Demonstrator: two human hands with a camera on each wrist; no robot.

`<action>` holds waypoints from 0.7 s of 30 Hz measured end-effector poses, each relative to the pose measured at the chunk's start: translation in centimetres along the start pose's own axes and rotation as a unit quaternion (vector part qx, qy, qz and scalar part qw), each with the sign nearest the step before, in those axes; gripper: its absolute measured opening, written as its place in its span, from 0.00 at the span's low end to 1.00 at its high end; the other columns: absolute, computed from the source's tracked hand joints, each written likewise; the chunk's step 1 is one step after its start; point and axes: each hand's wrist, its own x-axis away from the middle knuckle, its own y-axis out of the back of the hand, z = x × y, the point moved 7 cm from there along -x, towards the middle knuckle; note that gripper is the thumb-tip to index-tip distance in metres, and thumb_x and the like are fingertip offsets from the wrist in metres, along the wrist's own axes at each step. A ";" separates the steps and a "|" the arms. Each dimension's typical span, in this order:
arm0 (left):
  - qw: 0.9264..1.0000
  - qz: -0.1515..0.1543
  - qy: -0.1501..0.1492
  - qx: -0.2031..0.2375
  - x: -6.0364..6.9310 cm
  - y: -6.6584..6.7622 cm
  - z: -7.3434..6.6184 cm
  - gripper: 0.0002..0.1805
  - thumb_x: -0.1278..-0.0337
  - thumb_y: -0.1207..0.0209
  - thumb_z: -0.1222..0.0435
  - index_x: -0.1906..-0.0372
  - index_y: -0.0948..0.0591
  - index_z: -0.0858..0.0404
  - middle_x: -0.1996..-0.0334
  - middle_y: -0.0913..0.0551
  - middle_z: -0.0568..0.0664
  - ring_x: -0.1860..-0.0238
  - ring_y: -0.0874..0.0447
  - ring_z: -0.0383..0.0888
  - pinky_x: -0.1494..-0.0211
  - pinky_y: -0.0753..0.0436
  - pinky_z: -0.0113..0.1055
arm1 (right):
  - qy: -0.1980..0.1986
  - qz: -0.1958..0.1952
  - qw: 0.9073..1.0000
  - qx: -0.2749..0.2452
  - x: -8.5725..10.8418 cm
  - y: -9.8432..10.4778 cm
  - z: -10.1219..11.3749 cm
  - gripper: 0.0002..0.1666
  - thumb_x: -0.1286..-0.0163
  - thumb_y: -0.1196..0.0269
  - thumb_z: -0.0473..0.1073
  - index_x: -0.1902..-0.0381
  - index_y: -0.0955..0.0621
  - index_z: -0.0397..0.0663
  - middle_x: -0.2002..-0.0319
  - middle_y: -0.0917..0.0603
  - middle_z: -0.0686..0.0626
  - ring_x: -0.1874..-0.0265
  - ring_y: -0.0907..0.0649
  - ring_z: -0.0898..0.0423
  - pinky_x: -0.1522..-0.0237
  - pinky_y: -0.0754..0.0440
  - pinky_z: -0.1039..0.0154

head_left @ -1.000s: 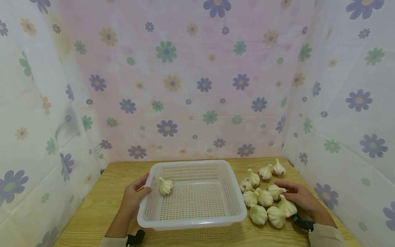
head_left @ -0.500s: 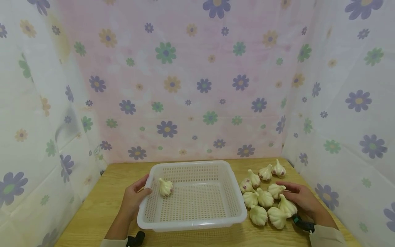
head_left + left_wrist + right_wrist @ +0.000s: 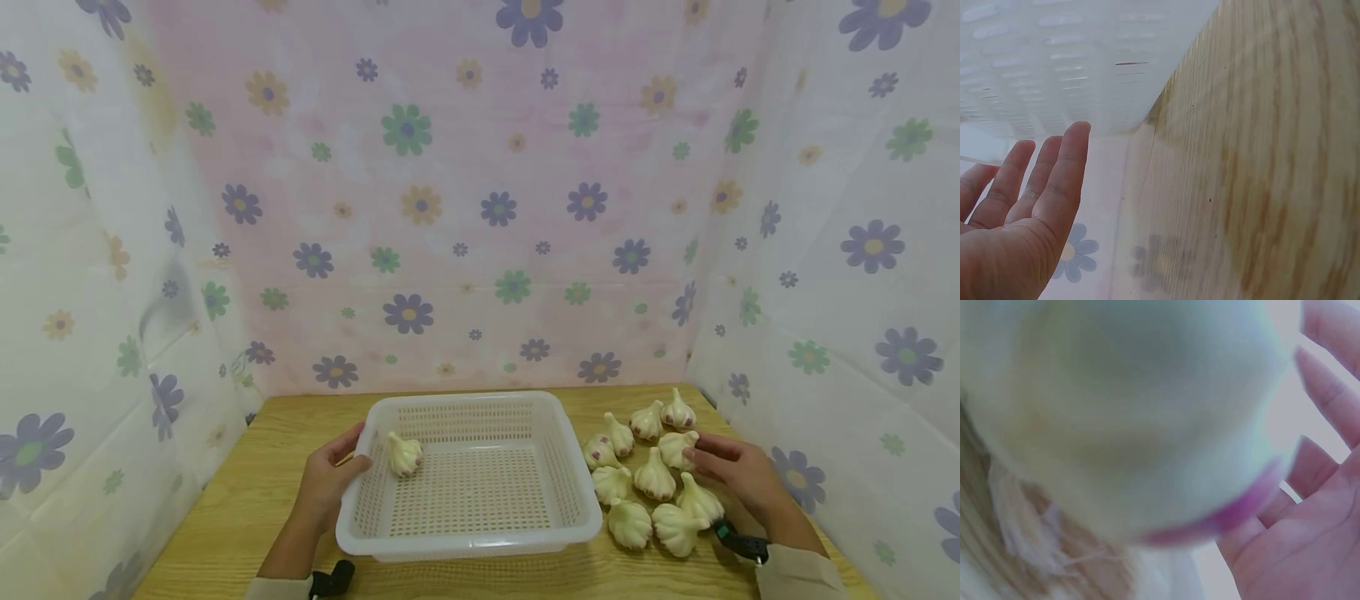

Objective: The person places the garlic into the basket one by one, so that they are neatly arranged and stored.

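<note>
A white plastic basket (image 3: 468,546) with slotted walls stands on the table, with one garlic bulb (image 3: 405,455) inside at its left end. My left hand (image 3: 327,477) holds the basket's left rim, thumb over the edge; in the left wrist view its fingers (image 3: 1063,169) reach along the outer wall. To the right lies a group of garlic bulbs. At its far right side my right hand (image 3: 742,475) pinches a garlic bulb (image 3: 677,451) by its stem end. A blurred garlic bulb (image 3: 1141,425) fills much of the right wrist view, hiding the fingertips.
Several other garlic bulbs (image 3: 630,523) crowd the wooden table (image 3: 225,508) right of the basket, close to its wall. Flowered cloth (image 3: 465,208) encloses the table at the back and both sides. A black wrist camera (image 3: 738,542) sits close to the nearest bulbs.
My right hand has shifted slightly away from me, and its garlic bulb has moved back with it. A neighbouring bulb has tipped more upright. My left hand and the basket stay put.
</note>
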 end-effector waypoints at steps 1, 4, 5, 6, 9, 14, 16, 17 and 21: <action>1.000 -0.002 0.003 0.002 0.0 0.0 0.1 0.35 0.36 0.39 0.74 0.24 0.30 0.62 0.31 0.27 0.64 0.41 0.16 0.53 0.49 0.10 0.44 | 0.004 -0.005 1.000 0.008 0.0 0.1 0.1 0.47 0.27 0.34 0.54 0.23 0.37 0.30 0.41 0.18 0.60 0.55 0.14 0.70 0.49 0.12 0.61; 1.000 -0.003 0.010 0.001 0.1 0.0 0.3 0.35 0.37 0.39 0.75 0.24 0.29 0.61 0.31 0.27 0.64 0.40 0.17 0.54 0.49 0.10 0.44 | 0.020 -0.014 0.999 0.045 0.1 0.3 0.9 0.45 0.27 0.35 0.57 0.24 0.33 0.33 0.44 0.18 0.67 0.55 0.14 0.70 0.49 0.12 0.61; 1.000 -0.005 0.011 0.001 0.1 0.0 0.3 0.35 0.37 0.39 0.75 0.24 0.29 0.61 0.31 0.27 0.64 0.40 0.17 0.54 0.49 0.10 0.44 | 0.023 -0.017 0.998 0.056 0.2 0.3 1.2 0.44 0.27 0.35 0.58 0.25 0.31 0.35 0.45 0.17 0.68 0.55 0.14 0.71 0.50 0.12 0.61; 1.000 -0.006 0.011 0.001 0.1 0.0 0.4 0.35 0.37 0.39 0.75 0.24 0.29 0.61 0.31 0.27 0.64 0.40 0.17 0.55 0.49 0.10 0.44 | 0.026 -0.019 0.997 0.066 0.2 0.4 1.5 0.44 0.27 0.35 0.59 0.25 0.30 0.36 0.45 0.17 0.68 0.55 0.15 0.71 0.50 0.12 0.61; 1.000 -0.007 0.011 0.000 0.1 0.1 0.4 0.35 0.37 0.39 0.75 0.25 0.28 0.60 0.31 0.27 0.64 0.40 0.17 0.54 0.49 0.10 0.44 | 0.038 -0.025 0.995 0.094 0.4 0.5 2.5 0.42 0.26 0.36 0.61 0.26 0.28 0.38 0.45 0.17 0.68 0.55 0.15 0.72 0.51 0.13 0.62; 1.000 -0.007 0.010 -0.003 0.0 0.1 0.5 0.35 0.37 0.39 0.75 0.25 0.28 0.61 0.31 0.26 0.64 0.40 0.17 0.54 0.49 0.10 0.44 | 0.056 -0.031 0.991 0.120 0.6 0.5 4.1 0.40 0.26 0.37 0.61 0.28 0.25 0.38 0.43 0.16 0.64 0.55 0.17 0.74 0.51 0.13 0.62; 1.000 -0.006 0.010 -0.004 0.0 0.0 0.4 0.35 0.37 0.39 0.74 0.25 0.29 0.61 0.31 0.27 0.64 0.40 0.17 0.54 0.49 0.10 0.44 | 0.063 -0.033 0.989 0.127 0.7 0.5 4.8 0.40 0.26 0.37 0.61 0.29 0.25 0.38 0.40 0.16 0.58 0.55 0.17 0.75 0.51 0.13 0.62; 1.000 -0.005 0.010 -0.004 0.0 0.0 0.3 0.35 0.37 0.39 0.74 0.24 0.29 0.61 0.31 0.27 0.63 0.39 0.17 0.55 0.49 0.10 0.44 | 0.067 -0.034 0.989 0.129 0.7 0.4 5.1 0.39 0.26 0.36 0.60 0.29 0.25 0.38 0.39 0.16 0.55 0.55 0.17 0.76 0.52 0.13 0.64; 1.000 -0.004 0.011 -0.002 0.0 0.0 0.1 0.35 0.36 0.39 0.74 0.24 0.30 0.61 0.30 0.28 0.63 0.39 0.18 0.55 0.48 0.11 0.44 | 0.077 -0.037 0.987 0.139 0.6 0.5 6.1 0.37 0.26 0.36 0.59 0.29 0.24 0.40 0.39 0.15 0.50 0.56 0.17 0.76 0.54 0.15 0.69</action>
